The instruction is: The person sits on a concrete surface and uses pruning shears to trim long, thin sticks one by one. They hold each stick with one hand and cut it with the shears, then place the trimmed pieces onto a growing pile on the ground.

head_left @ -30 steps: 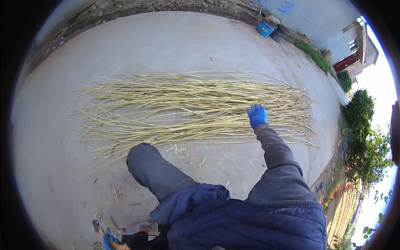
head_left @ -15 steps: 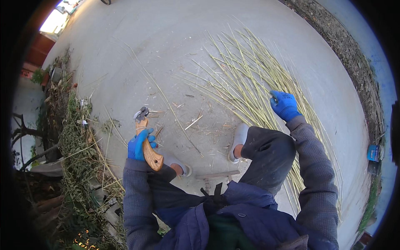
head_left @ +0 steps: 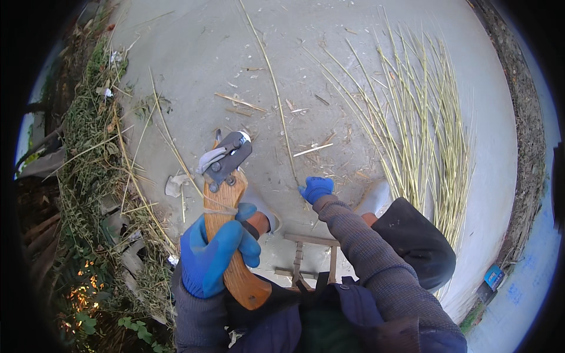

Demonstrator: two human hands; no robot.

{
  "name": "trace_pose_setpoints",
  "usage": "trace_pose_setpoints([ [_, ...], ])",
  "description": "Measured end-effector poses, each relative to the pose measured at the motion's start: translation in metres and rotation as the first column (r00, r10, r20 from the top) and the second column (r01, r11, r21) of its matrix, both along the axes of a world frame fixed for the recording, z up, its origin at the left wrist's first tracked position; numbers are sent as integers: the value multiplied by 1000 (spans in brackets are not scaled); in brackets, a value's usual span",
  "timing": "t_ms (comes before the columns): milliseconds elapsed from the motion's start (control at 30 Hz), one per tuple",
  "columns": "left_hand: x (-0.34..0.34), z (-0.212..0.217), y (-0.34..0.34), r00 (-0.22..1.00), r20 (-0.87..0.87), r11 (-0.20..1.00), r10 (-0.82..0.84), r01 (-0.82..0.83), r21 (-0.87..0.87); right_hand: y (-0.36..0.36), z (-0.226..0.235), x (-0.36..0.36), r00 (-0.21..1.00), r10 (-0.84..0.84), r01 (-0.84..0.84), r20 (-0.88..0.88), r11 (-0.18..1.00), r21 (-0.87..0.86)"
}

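2 gloved hands: left hand [head_left: 215,254] grips a wooden-handled tool [head_left: 228,219] (metal head up), right hand [head_left: 316,189] closed on a thin stalk [head_left: 276,97].

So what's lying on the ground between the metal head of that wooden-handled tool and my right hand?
Head view: mostly bare concrete between tool and right hand, crossed by one long stalk running to that hand.

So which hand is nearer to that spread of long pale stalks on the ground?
The right hand: it reaches low toward the ground, just left of the stalks. The left hand is farther left, gripping a wooden-handled tool.
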State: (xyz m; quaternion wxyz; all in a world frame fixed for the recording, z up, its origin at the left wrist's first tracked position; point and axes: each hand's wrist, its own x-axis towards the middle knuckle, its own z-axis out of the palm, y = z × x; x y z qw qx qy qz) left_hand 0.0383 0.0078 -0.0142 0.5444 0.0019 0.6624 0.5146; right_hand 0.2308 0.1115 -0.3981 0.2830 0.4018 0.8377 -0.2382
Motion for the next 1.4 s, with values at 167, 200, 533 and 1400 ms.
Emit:
trace_pose_setpoints([
  [167,-11,8,3,990,139,1000,-15,18,-23,-17,-45,-24,993,74,-77,94,997,30],
  [200,-13,7,3,992,128,998,-23,30,-52,-16,-52,-27,990,80,-84,114,996,32],
  [533,-9,-3,1,993,117,999,-34,37,-26,1,-5,8,989,-144,136,-36,975,-174],
  [1400,137,73,-161,762,182,783,-622,613,106,13,362,85,318,-828,-164,-461,431,-887],
])
